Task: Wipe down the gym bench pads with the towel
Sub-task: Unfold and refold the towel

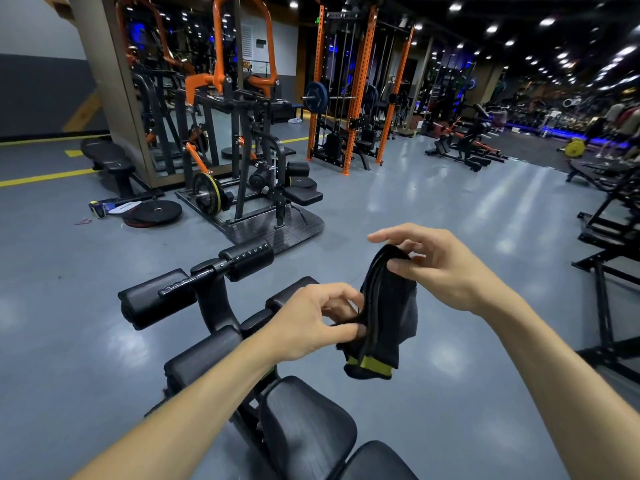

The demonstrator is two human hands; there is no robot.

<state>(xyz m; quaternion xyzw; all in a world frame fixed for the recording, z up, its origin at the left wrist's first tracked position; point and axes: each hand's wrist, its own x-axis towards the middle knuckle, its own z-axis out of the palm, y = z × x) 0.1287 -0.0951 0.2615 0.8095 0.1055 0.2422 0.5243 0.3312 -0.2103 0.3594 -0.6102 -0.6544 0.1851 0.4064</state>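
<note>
- Nearest the camera: black seat pad of the bench, with a second pad at the lower edge; black roller pads lie beyond, ahead of the seat, on an upright post.
- Both forearms reach out over the bench; the left forearm crosses above the rollers and hides part of them.
- Towel: dark, black to grey, folded into a narrow bundle with a yellow-green band at its lower end. It is held in the air above the bench, touching no pad.
- Left hand: fingers curled, thumb and fingertips pinching the towel's left edge at mid-height.
- Right hand: thumb and middle fingers pinching the towel's top fold; index finger extended and clear of the cloth.
- Grey floor around the bench.
- Farther off: black weight plates on the floor at left, an orange and black machine, an orange rack.
</note>
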